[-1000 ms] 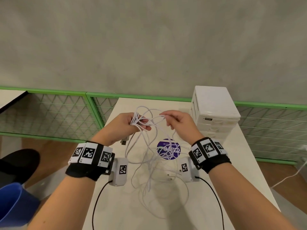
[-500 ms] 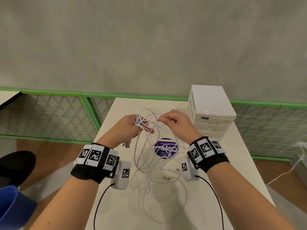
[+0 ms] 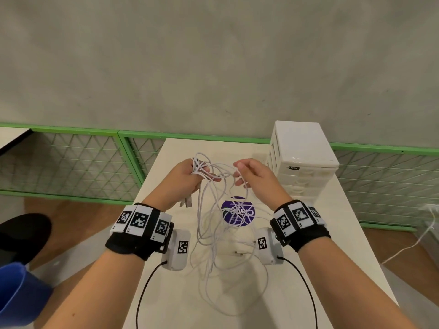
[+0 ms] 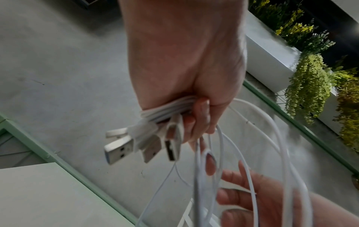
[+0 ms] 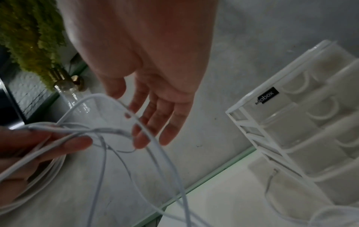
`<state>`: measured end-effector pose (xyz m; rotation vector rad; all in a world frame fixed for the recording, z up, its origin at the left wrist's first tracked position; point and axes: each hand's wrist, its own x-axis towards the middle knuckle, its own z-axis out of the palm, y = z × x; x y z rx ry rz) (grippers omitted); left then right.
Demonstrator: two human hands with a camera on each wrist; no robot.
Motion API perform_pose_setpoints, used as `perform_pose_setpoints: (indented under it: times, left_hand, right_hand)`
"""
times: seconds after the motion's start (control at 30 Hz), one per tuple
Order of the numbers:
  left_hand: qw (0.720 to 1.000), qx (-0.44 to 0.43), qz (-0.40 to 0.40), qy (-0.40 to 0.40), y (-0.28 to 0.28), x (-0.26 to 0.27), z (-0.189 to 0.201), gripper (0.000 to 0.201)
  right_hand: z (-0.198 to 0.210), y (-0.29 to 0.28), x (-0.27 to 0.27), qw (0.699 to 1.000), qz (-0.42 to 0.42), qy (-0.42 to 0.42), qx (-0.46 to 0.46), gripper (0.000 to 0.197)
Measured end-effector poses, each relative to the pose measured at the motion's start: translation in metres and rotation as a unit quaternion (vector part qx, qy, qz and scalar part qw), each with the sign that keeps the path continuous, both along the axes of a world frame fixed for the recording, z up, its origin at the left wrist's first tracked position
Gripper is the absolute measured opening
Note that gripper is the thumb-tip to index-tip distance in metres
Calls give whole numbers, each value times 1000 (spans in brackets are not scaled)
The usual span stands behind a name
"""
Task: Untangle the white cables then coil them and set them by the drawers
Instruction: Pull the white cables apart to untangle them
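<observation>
Several tangled white cables hang over the white table from my left hand. This hand grips a wound bundle in its fist, and USB plugs stick out below it. My right hand is raised a little to the right of the left one. Its fingers are nearly straight and loose, and a cable loop runs across them. The lower loops lie on the tabletop. The white drawer unit stands at the far right of the table, just beyond the right hand.
A round purple sticker lies on the table under the cables. Green mesh fencing runs behind the table. A blue bucket and a dark shape are on the floor to the left. A loose white cord trails on the floor to the right.
My right hand has stopped pinching a strand and its fingers have opened, with the loop now lying across them. My left hand still grips the bundle in about the same place.
</observation>
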<state>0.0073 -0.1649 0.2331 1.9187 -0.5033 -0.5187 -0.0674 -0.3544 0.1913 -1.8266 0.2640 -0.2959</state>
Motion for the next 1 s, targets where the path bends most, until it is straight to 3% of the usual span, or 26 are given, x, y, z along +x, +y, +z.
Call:
perform_pose_setpoints:
  times: [0.1,0.2,0.37,0.53,0.67,0.73,0.87,1.0]
  left_hand:
    - [999,13,12,-28,2,2,-2,13]
    - [999,16,18,-37,3,5,-3,12]
    - [1000,4,9,-5,5,4,-3,11]
    - [996,-8,78,-43,21,22,-6,13]
    - [983,-45,175,-41,33,38,-9,19]
    - [980,-58,190,-30,34,42,-10,20]
    - [980,-56,191,2,34,43,-12,19]
    - [980,-53,191,27,35,43,-13,22]
  right_hand:
    - [2,0,-5,997,64,30,36,30]
    - [7,3,-7,992,119,28,43,25]
    - [11,3,-3,995,50,-2,92,19]
    - [8,-15,-15,992,76,77,-70,35]
    - [-21,-38,-18,979,1,144,-144,34]
    - [-34,-47,-20,980,-58,163,-93,34]
    - [-38,-51,-29,976,-106,148,124,48]
    - [-36,-49,-26,970,-107,93,199,41]
